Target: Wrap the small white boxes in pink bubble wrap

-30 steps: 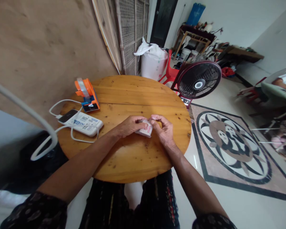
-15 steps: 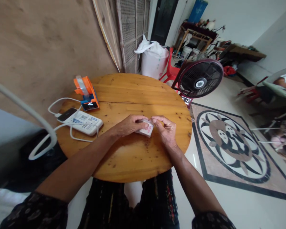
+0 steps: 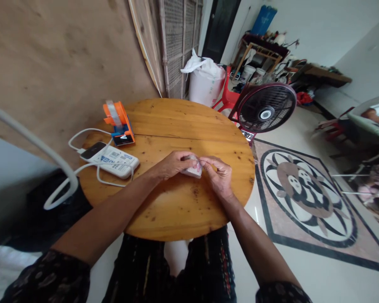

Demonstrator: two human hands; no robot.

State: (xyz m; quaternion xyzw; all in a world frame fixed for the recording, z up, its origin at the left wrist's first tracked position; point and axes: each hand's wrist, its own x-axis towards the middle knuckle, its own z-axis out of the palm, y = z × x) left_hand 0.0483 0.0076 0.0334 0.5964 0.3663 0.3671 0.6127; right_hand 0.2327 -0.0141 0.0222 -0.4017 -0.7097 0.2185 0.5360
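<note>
L hand (image 3: 173,163) and R hand (image 3: 220,174) meet approx. at the centre of the 1 round varnished wooden table (image 3: 177,210), both closed on 1 small white red-printed packet (image 3: 195,170). L fingers are curled over its left side. R thumb and forefinger pinch its right edge, other R fingers bent in. The packet sits between the 2 hands, low over the tabletop. Can't tell if it touches the wood, as the hands hide most of it. At 10 o'clock from the hands, near the table edge, stands 1 orange-and-blue plastic tape dispenser (image 3: 119,126) w/ a clear roll on top. At 9 o'clock lies 1 white rectangular power bank (image 3: 118,162), w/ 1 black smartphone (image 3: 93,150) touching its far-left end. 1 white cable (image 3: 82,136) loops round the pair and off the edge. Off the table: at 12 o'clock, 1 white tied plastic sack (image 3: 206,82); at 1 o'clock, 1 dark-red round floor fan (image 3: 267,112); 1 red plastic chair (image 3: 225,99) between them. Far at 3 o'clock, 1 other person's forearm (image 3: 374,115) rests, well apart.
</note>
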